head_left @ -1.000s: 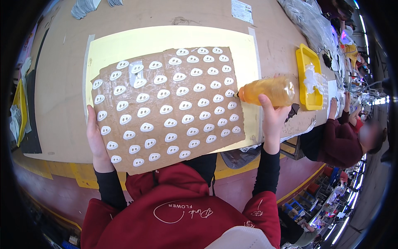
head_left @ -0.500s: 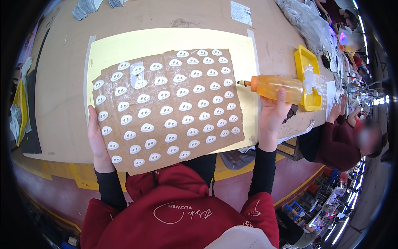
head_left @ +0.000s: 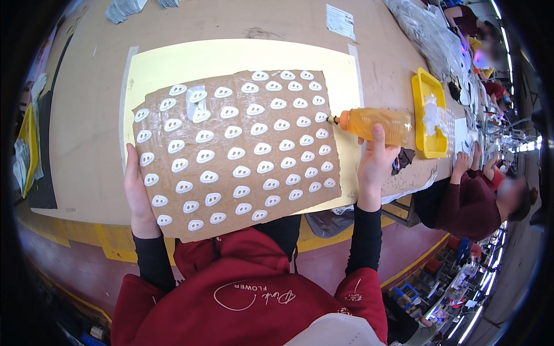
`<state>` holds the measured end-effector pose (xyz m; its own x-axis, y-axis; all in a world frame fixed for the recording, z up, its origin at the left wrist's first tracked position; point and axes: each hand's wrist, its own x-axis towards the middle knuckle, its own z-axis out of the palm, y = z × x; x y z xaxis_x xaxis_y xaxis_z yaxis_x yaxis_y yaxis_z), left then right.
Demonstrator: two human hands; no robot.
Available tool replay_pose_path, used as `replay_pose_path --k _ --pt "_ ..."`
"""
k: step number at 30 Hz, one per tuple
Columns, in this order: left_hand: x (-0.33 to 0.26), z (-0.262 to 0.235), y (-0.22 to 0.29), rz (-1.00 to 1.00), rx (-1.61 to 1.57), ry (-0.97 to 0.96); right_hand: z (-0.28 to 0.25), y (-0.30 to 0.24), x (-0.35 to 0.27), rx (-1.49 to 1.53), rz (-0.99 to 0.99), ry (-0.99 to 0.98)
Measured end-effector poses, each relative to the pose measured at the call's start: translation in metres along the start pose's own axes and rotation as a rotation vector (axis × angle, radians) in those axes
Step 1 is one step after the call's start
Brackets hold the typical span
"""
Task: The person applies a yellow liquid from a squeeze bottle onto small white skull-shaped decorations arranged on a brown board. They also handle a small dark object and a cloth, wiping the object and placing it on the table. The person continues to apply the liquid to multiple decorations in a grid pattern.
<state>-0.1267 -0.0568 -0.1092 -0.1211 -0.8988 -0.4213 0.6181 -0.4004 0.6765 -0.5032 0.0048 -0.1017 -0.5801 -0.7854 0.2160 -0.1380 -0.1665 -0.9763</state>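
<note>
My left hand [head_left: 140,193] grips the left edge of a brown sheet [head_left: 222,167], its fingers partly hidden beneath. Rows of small white snout-shaped pieces, each with two dark holes, lie across the sheet; a clear strip of tape [head_left: 196,106] shows near its upper left. In my right hand [head_left: 378,164] is a squeeze bottle [head_left: 381,126] of amber liquid with an orange cap, held sideways. Its dark nozzle points left, and the tip is at the sheet's right edge, close beside one white piece [head_left: 321,117]. Whether it touches that piece I cannot tell.
Yellow paper [head_left: 231,55] is taped to the table under the brown sheet. Right of the bottle stands a yellow tray [head_left: 424,147] with white crumpled material. Plastic wrapping [head_left: 418,34] lies farther back. A co-worker [head_left: 470,199] in dark red sits at the right.
The bottle has moved left, bringing its nozzle from a gap beside the brown sheet to the sheet's right edge. The sheet has shifted slightly right in view. Both hands keep their holds.
</note>
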Motion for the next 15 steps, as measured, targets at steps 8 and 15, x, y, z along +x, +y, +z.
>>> replay_pose_path --k 8,15 --pt "0.0 0.001 0.001 0.01 0.044 0.06 0.005 -0.004 -0.006 -0.033 -0.013 0.029" --pt "-0.001 0.001 0.002 -0.013 0.016 0.025 0.009 -0.01 -0.012 -0.168 -0.138 -0.074"
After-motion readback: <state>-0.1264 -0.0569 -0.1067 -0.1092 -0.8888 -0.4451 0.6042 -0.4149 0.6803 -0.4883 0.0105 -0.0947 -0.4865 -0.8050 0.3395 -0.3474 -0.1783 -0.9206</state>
